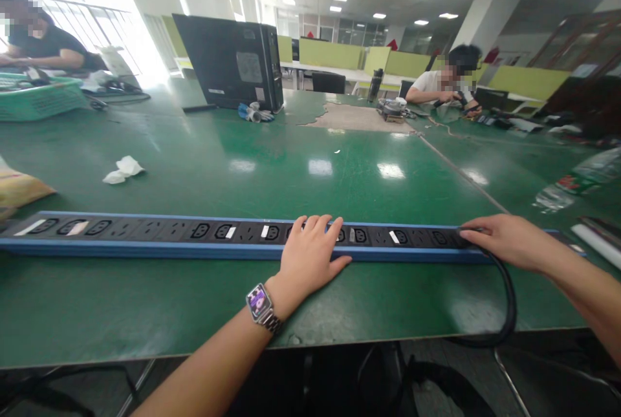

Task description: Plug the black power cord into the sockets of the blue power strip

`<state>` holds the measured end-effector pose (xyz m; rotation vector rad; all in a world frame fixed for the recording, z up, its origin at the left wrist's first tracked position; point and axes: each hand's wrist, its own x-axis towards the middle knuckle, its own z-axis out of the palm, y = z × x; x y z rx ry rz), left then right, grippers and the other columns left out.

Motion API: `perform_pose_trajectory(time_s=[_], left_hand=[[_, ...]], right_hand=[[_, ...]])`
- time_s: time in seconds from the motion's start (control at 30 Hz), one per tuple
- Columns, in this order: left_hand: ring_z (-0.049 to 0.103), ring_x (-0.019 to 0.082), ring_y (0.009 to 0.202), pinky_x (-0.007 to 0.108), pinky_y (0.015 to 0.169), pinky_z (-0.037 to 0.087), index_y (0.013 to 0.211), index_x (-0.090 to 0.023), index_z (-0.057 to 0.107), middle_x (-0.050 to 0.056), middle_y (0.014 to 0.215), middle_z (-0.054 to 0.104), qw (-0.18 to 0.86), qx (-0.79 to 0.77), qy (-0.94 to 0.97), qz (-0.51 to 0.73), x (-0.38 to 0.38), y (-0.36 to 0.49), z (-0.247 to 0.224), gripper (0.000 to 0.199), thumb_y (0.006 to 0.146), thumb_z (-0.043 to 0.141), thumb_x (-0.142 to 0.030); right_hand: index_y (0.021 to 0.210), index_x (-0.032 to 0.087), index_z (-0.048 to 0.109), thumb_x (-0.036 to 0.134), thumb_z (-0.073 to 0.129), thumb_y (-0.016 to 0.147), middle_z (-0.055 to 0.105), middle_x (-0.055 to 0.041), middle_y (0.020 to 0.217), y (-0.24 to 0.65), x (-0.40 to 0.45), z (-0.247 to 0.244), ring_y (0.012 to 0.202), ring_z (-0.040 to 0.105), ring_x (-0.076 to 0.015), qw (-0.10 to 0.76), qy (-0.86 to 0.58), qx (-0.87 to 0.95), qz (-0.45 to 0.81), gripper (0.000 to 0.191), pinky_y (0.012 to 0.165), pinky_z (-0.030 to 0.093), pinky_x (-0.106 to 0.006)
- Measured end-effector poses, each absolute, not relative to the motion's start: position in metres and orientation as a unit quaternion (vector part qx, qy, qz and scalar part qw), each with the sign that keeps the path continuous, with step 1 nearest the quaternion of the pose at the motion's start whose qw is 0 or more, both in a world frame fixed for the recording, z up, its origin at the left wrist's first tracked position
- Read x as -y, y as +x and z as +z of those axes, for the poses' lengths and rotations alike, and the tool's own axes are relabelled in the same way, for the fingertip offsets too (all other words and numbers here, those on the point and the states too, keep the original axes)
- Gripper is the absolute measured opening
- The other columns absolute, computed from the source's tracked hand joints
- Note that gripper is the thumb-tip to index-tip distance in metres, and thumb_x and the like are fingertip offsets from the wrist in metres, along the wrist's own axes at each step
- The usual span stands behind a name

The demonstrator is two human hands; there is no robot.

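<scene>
A long blue power strip (184,250) with a row of black sockets lies across the green table. My left hand (313,252), with a watch (261,304) on its wrist, rests on the middle of the strip, fingers over its top and thumb along the near side. Toward the strip's right end, my right hand (504,239) grips the end of a black cable (509,300) at a socket; the plug itself is mostly hidden by the fingers. From there the cable loops down over the table's front edge.
Farther back on the green table (218,165) stand a black computer case (233,64) and blue-grey gloves (255,112). A green basket (43,100) is at left, crumpled tissue (125,169) nearer, a plastic bottle (582,178) at right. Two people sit at the far sides.
</scene>
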<state>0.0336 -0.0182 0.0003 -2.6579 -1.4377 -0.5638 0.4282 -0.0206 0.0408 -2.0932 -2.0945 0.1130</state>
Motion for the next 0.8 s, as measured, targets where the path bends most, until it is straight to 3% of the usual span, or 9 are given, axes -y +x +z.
perform_pose_trajectory(time_s=[0.07, 0.17, 0.23, 0.3, 0.37, 0.47, 0.63, 0.8], left_hand=[[0.047, 0.031, 0.126, 0.050, 0.108, 0.033, 0.143, -0.021, 0.040, 0.013, 0.140, 0.052, 0.012, 0.460, -0.865, -0.200, 0.020, 0.036, 0.002, 0.074, 0.081, 0.068, -0.051], [0.046, 0.030, 0.130, 0.049, 0.108, 0.034, 0.149, -0.024, 0.030, 0.012, 0.148, 0.045, -0.017, 0.429, -0.871, -0.239, 0.026, 0.050, 0.005, 0.080, 0.082, 0.066, -0.052], [0.049, 0.027, 0.127, 0.045, 0.105, 0.038, 0.148, -0.022, 0.032, 0.012, 0.145, 0.048, -0.033, 0.382, -0.880, -0.281, 0.031, 0.059, 0.009, 0.071, 0.088, 0.060, -0.049], [0.056, 0.023, 0.118, 0.039, 0.100, 0.043, 0.139, -0.021, 0.045, 0.010, 0.132, 0.059, -0.042, 0.342, -0.875, -0.341, 0.035, 0.058, 0.015, 0.049, 0.094, 0.051, -0.039], [0.059, 0.021, 0.109, 0.035, 0.096, 0.046, 0.122, -0.022, 0.059, 0.008, 0.117, 0.065, -0.027, 0.364, -0.836, -0.410, 0.036, 0.039, 0.021, 0.030, 0.095, 0.047, -0.031], [0.058, 0.025, 0.109, 0.039, 0.096, 0.047, 0.117, -0.021, 0.061, 0.010, 0.114, 0.062, 0.027, 0.495, -0.740, -0.454, 0.033, -0.017, 0.024, 0.031, 0.092, 0.056, -0.039], [0.066, 0.023, 0.088, 0.038, 0.086, 0.053, 0.109, -0.021, 0.062, 0.005, 0.097, 0.069, -0.042, 0.596, -0.690, -0.408, 0.029, -0.102, 0.009, 0.037, 0.084, 0.064, -0.048], [0.068, 0.024, 0.094, 0.038, 0.092, 0.053, 0.110, -0.023, 0.067, 0.006, 0.106, 0.073, -0.109, 0.548, -0.747, -0.358, 0.022, -0.116, 0.012, 0.043, 0.080, 0.067, -0.053]], right_hand=[[0.068, 0.024, 0.074, 0.052, 0.060, 0.073, 0.074, -0.0065, 0.068, 0.414, 0.024, 0.044, 0.060, 0.068, -0.0299, 0.134, -0.704, 0.697, -0.023, 0.031, 0.054, 0.049, -0.041], [0.075, 0.023, 0.074, 0.057, 0.057, 0.078, 0.067, -0.0054, 0.055, 0.354, 0.040, 0.059, 0.046, 0.060, -0.0243, 0.219, -0.688, 0.689, -0.067, 0.037, 0.043, 0.039, -0.035], [0.094, 0.024, 0.074, 0.055, 0.061, 0.079, 0.069, -0.0029, 0.062, 0.300, 0.054, 0.075, 0.050, 0.062, -0.0201, 0.243, -0.643, 0.722, 0.074, 0.037, 0.045, 0.042, -0.031], [0.107, 0.024, 0.071, 0.054, 0.065, 0.077, 0.073, -0.0023, 0.073, 0.257, 0.063, 0.086, 0.057, 0.066, -0.0184, 0.245, -0.572, 0.742, 0.249, 0.043, 0.048, 0.048, -0.029], [0.114, 0.022, 0.066, 0.054, 0.061, 0.082, 0.075, -0.0042, 0.086, 0.237, 0.064, 0.085, 0.071, 0.070, -0.0188, 0.331, -0.535, 0.705, 0.327, 0.045, 0.061, 0.055, -0.030], [0.109, 0.020, 0.066, 0.051, 0.058, 0.085, 0.074, -0.0072, 0.096, 0.249, 0.052, 0.055, 0.087, 0.071, -0.0210, 0.434, -0.594, 0.639, 0.223, 0.040, 0.079, 0.055, -0.035], [0.097, 0.018, 0.069, 0.041, 0.057, 0.085, 0.073, -0.0090, 0.104, 0.280, 0.032, -0.013, 0.101, 0.066, -0.0246, 0.350, -0.635, 0.688, -0.019, 0.028, 0.093, 0.048, -0.041], [0.096, 0.020, 0.069, 0.034, 0.052, 0.089, 0.073, -0.0062, 0.106, 0.274, 0.033, -0.029, 0.104, 0.064, -0.0232, 0.337, -0.615, 0.700, -0.133, 0.024, 0.093, 0.045, -0.037]])
